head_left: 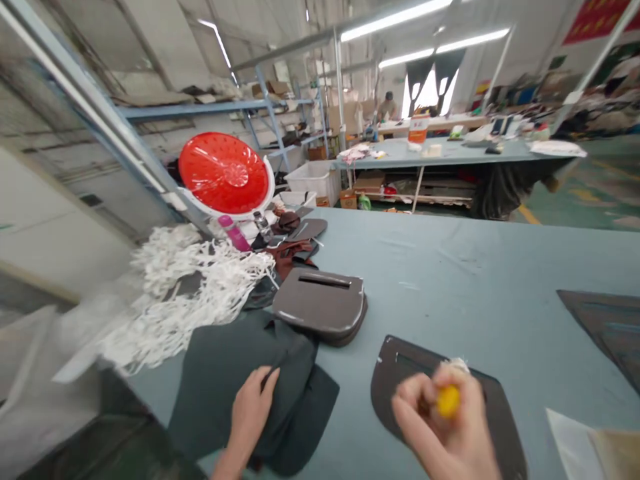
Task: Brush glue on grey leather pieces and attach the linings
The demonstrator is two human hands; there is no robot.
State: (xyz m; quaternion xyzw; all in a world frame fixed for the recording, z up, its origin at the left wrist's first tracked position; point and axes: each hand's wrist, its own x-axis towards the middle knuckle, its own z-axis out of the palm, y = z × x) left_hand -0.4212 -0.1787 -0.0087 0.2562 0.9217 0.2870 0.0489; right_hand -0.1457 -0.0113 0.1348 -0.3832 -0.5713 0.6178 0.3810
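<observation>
Left hand (250,413) at bottom centre, palm down, fingers spread flat on dark green fabric (250,373); nothing gripped. Right hand (445,427) at lower right, blurred, fingers curled tight round small yellow object (448,400), white bit sticking out at top. Hand hovers over flat dark brown cut panel (400,373) on grey-blue table (450,267). Stack of same-shape brown panels (320,303) mid-frame, just above fabric. White strips pile (190,287) at left. Red round basket (223,173) at upper left.

bright ceiling tube lights, motion blur, warped edges
</observation>
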